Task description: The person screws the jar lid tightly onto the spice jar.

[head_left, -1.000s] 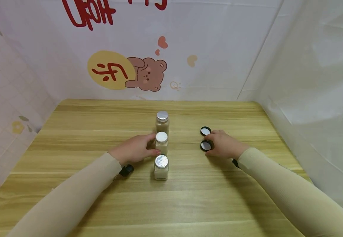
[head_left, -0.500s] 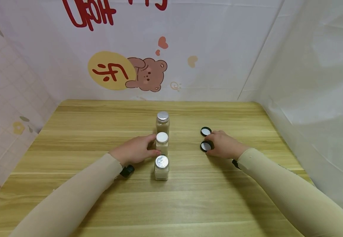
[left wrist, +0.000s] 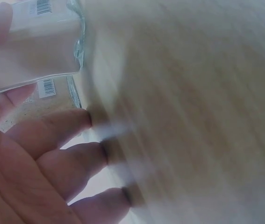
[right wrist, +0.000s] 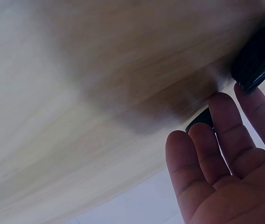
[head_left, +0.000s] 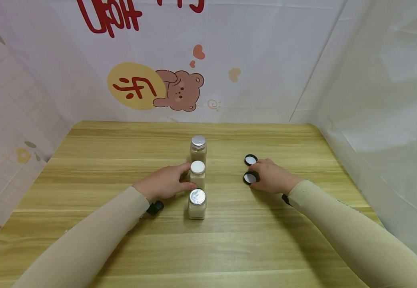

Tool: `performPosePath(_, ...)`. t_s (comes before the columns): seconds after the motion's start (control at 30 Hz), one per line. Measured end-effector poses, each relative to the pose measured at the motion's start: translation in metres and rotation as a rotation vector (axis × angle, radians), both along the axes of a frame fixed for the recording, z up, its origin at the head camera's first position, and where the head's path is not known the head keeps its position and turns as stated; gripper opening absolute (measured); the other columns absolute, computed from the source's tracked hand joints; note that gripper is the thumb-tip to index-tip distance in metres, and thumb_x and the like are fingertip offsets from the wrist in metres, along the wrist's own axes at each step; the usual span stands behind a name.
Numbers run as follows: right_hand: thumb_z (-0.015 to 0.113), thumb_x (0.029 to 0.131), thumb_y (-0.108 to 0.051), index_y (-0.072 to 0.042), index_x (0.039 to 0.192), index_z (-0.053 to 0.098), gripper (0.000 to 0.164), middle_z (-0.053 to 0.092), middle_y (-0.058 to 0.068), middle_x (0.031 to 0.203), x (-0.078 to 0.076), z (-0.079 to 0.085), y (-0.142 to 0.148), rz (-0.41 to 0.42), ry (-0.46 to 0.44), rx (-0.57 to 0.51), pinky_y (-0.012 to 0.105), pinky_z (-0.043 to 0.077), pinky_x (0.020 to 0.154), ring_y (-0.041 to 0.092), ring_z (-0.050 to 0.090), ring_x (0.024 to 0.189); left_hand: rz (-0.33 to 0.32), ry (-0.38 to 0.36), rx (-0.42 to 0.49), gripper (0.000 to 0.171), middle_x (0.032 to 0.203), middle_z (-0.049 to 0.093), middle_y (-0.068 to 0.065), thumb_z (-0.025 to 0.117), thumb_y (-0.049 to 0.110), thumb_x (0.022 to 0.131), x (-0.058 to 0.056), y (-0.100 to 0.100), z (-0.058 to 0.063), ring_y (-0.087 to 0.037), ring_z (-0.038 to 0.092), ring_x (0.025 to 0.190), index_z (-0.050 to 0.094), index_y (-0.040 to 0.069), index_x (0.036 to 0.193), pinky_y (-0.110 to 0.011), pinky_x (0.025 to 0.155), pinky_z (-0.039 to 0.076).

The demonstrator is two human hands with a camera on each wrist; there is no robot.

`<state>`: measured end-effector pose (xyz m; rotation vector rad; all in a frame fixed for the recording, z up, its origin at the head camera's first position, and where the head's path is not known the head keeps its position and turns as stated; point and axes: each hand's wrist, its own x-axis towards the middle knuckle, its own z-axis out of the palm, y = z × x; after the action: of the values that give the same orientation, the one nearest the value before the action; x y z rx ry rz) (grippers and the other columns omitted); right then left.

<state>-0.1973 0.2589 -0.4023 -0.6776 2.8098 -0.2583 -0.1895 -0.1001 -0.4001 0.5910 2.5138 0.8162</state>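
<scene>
Three square glass jars stand in a row on the table. My left hand point(head_left: 163, 182) grips the middle jar point(head_left: 198, 179), which has a white top and pale contents, thumb on the near side and index finger on the far side. The left wrist view shows this jar point(left wrist: 39, 56) between thumb and index finger, the other fingers spread beside it. To the right, my right hand point(head_left: 274, 177) pinches the nearer black lid point(head_left: 250, 179), its white inside facing up. The right wrist view has that lid point(right wrist: 257, 60) between thumb and index finger.
The front jar point(head_left: 197, 209) and the taller back jar point(head_left: 198, 151) have silvery tops and stand close to the gripped one. A second black lid point(head_left: 250, 160) lies just behind the pinched lid. White curtains point(head_left: 266, 60) border the wooden table point(head_left: 230, 248).
Almost nothing differs. The head view has shifted very slightly; both hands keep their holds on the middle jar and the nearer lid.
</scene>
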Motion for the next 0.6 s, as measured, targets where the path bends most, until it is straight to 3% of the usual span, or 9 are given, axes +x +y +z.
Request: performPosePath(0.6,0.080,0.091,-0.019,0.000,0.122,0.068,0.038,0.068,0.018,0.122,-0.0004,0.0015,-0.0037,-0.002,-0.005,-0.029,0.051,0.051,0.100,0.038,0.059,0.116,-0.015,0.023,-0.012,0.052,0.145,0.060,0.002,0.071,0.052,0.098,-0.0006,-0.0003,-0.0007,-0.022,0.054,0.139,0.052,0.036,0.144,-0.051,0.121,0.040)
